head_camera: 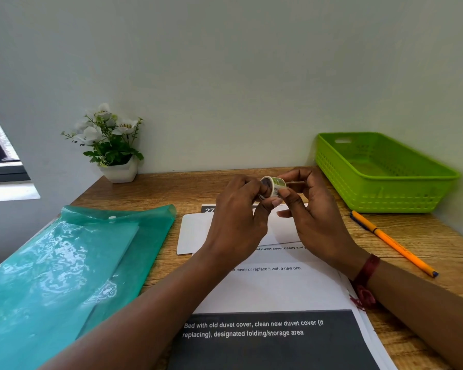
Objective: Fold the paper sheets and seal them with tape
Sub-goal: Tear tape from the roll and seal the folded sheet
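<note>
A small roll of patterned tape (272, 185) is held up above the desk between both hands. My left hand (238, 209) grips the roll from the left with curled fingers. My right hand (308, 206) pinches the roll's right side with thumb and forefinger. Beneath the hands lies a folded white sheet (195, 232), resting on a stack of printed paper sheets (273, 289) with black bands of white text.
A teal plastic folder (72, 265) lies at the left. A green plastic basket (382, 172) stands at the back right by the wall. An orange pen (393, 243) lies at the right. A small potted flower (112, 145) stands at the back left on the wooden desk (171, 188).
</note>
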Available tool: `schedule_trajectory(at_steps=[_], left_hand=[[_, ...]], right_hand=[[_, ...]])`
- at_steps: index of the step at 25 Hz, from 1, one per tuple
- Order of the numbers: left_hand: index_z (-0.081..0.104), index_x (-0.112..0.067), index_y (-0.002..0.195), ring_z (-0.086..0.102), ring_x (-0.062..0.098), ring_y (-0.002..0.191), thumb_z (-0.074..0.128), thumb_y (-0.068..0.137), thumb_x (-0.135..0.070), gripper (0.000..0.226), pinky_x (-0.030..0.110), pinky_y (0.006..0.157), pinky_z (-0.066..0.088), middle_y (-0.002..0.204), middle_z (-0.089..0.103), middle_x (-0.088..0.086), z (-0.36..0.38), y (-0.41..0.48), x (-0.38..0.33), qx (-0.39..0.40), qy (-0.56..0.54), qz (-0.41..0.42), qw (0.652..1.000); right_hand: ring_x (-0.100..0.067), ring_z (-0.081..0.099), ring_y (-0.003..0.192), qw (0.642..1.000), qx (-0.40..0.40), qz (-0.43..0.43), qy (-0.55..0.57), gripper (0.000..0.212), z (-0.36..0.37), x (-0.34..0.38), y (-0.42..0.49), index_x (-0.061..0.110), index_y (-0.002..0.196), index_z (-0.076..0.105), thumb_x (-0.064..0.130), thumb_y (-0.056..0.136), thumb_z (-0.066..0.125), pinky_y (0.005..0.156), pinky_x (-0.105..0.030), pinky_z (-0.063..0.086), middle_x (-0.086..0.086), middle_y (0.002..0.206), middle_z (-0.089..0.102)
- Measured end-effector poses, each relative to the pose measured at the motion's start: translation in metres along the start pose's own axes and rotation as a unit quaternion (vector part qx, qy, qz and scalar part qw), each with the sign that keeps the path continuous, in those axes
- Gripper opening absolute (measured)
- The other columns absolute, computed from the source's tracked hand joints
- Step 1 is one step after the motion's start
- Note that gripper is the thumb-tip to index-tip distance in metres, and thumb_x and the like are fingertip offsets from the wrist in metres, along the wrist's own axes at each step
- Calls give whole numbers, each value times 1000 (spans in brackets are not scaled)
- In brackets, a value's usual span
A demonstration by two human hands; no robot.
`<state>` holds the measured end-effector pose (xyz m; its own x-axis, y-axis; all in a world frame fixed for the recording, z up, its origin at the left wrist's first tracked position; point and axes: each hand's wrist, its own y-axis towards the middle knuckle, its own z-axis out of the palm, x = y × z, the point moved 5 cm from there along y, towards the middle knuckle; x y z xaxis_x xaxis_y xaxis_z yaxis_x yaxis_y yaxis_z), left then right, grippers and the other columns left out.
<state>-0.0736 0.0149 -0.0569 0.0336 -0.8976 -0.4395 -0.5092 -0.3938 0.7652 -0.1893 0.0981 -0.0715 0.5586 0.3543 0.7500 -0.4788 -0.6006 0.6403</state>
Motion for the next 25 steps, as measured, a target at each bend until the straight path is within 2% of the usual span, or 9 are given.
schedule_trajectory(at_steps=[3, 7, 10, 13, 16, 19, 21, 25], left_hand=[[63, -11, 84, 42, 3, 77, 70, 85, -21, 13, 11, 63, 37, 88, 55, -3, 1, 0, 0, -3, 6, 7, 1000], [65, -9, 86, 38, 1, 77, 71, 84, -19, 11, 6, 64, 33, 89, 52, -4, -1, 0, -1, -8, 22, 24, 999], [66, -9, 87, 36, 0, 78, 72, 84, -17, 11, 3, 67, 32, 90, 56, 0, 1, -1, -1, -1, 36, 26, 999], [65, -10, 88, 36, 0, 77, 71, 85, -19, 11, 3, 68, 32, 91, 56, 1, 2, -1, 0, 5, 36, 23, 999], [66, -10, 90, 38, 1, 78, 72, 84, -18, 11, 3, 69, 32, 92, 56, 2, 3, -2, -1, 10, 38, 29, 999], [66, -10, 89, 41, 5, 77, 72, 84, -16, 10, 4, 67, 33, 91, 56, 3, 3, -2, -1, 7, 35, 28, 999], [65, -10, 88, 42, 6, 77, 71, 84, -14, 9, 5, 66, 34, 91, 57, 3, 1, -1, 0, 5, 34, 22, 999], [66, -11, 90, 45, 7, 80, 72, 83, -11, 10, 5, 67, 34, 94, 59, 3, 1, -1, 0, 13, 42, 22, 999]], right_hand=[[-9, 61, 98, 1000, -5, -6, 9, 10, 0, 1, 0, 37, 94, 54, 27, 90, 54, 64, -35, 60, 15, 99, 60], [-17, 59, 98, 1000, -7, -19, -10, 10, 0, 2, 1, 38, 89, 55, 28, 90, 52, 65, -38, 60, 4, 103, 57], [-24, 57, 97, 998, -4, -24, -56, 6, 1, 0, 0, 32, 91, 51, 27, 94, 47, 67, -46, 58, -4, 106, 54], [-25, 57, 97, 996, -10, -26, -88, 13, 2, -4, 0, 22, 97, 52, 31, 97, 43, 74, -53, 53, -3, 104, 54], [-25, 57, 97, 995, -13, -16, -102, 25, 1, -6, 1, 17, 102, 53, 38, 98, 40, 77, -53, 52, -1, 104, 54], [-22, 58, 98, 997, -11, 9, -74, 29, 0, -4, 0, 18, 104, 56, 41, 96, 40, 71, -48, 57, -4, 108, 55], [-17, 60, 97, 999, 3, 21, -40, 24, 0, -3, 1, 23, 101, 58, 41, 94, 43, 70, -44, 59, -2, 108, 57], [-11, 62, 95, 999, 28, 9, -32, 4, -2, -3, 3, 33, 91, 57, 34, 88, 59, 71, -44, 60, 17, 93, 61]])
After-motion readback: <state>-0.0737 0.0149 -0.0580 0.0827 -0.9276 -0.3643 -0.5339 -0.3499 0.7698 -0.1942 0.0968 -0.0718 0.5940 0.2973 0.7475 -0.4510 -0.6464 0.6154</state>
